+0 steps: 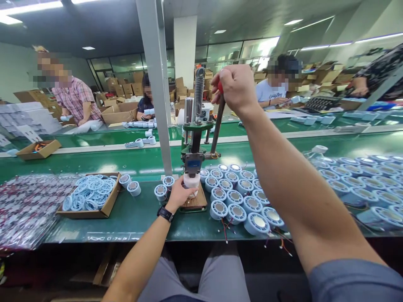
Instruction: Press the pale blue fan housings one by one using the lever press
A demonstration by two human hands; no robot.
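Observation:
A green hand press (193, 161) stands on the bench in front of me. My right hand (236, 86) is wrapped round the red knob of its lever (218, 126), which points up. Under the ram, my left hand (181, 193) grips a round white part (192, 180) at the press's wooden base (195, 202); the fingers partly hide whatever is below it. To the right of the base stand many round light-blue housings (234, 197) with silver discs on top and thin wires. Two more housings (160, 192) are just left of my left hand.
A cardboard box (108, 205) holds light-blue rings (91, 191). Left of it lie plastic-wrapped parts with wires (34, 205). A grey post (156, 84) rises behind the press. Several people work across the green conveyor (135, 161). More housings (365, 180) fill the right side.

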